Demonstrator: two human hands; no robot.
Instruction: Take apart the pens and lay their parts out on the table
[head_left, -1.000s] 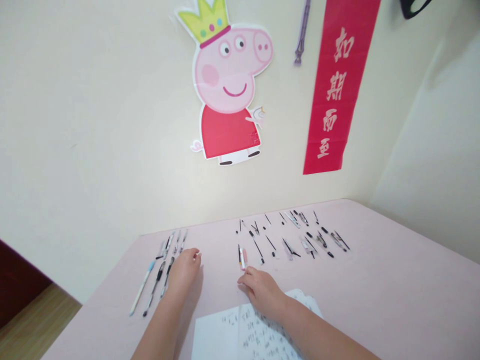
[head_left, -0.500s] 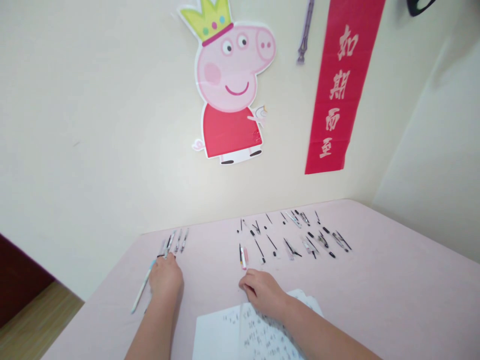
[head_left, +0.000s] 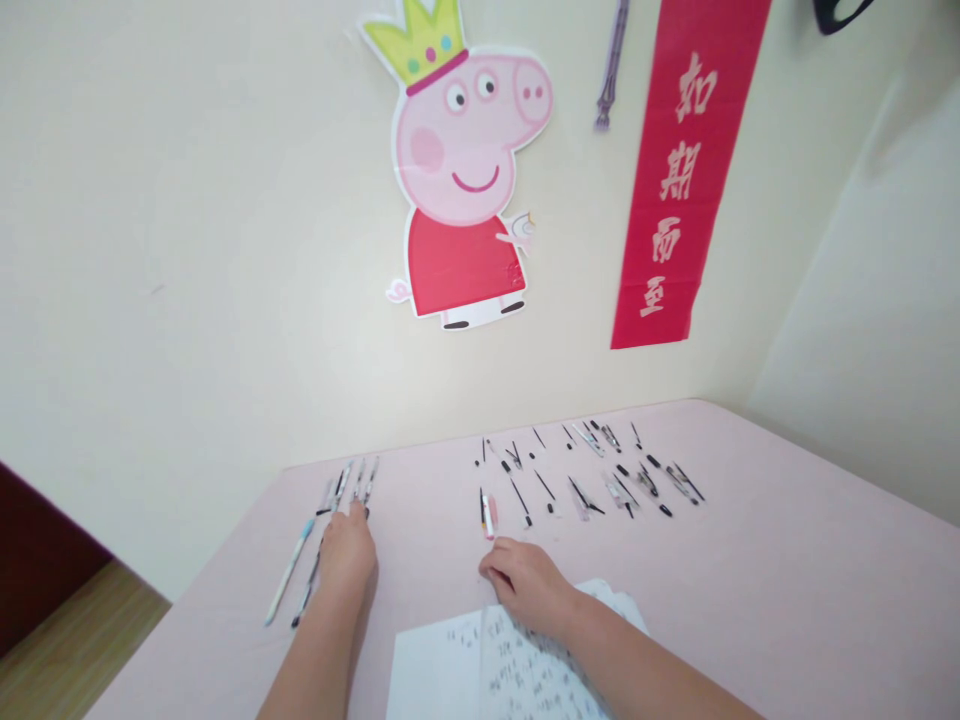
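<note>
At the lower ends of a row of clear-barrelled pens (head_left: 358, 482) on the left of the table, my left hand (head_left: 347, 550) reaches forward, fingertips by the rightmost ones. Its fingers look stretched out, partly hidden by the back of the hand; no pen is seen lifted. A pale pen with a blue end (head_left: 289, 575) and a dark slim pen (head_left: 306, 590) lie left of that forearm. My right hand (head_left: 529, 582) rests with curled fingers at the top of an open notebook (head_left: 435, 660) with handwriting. Just beyond its fingertips lies a white and pink pen (head_left: 489, 517); nothing shows in this hand.
Two rows of pen parts, with black refills (head_left: 519, 495), black caps (head_left: 665, 510) and clear barrels (head_left: 621, 492), lie across the right half of the pink tabletop (head_left: 787, 560). Behind stands a wall with a cartoon pig cutout (head_left: 465, 260) and a red banner (head_left: 667, 200).
My left hand has shifted right along the pens, uncovering the dark slim pen beside the forearm. My right hand has stayed in place.
</note>
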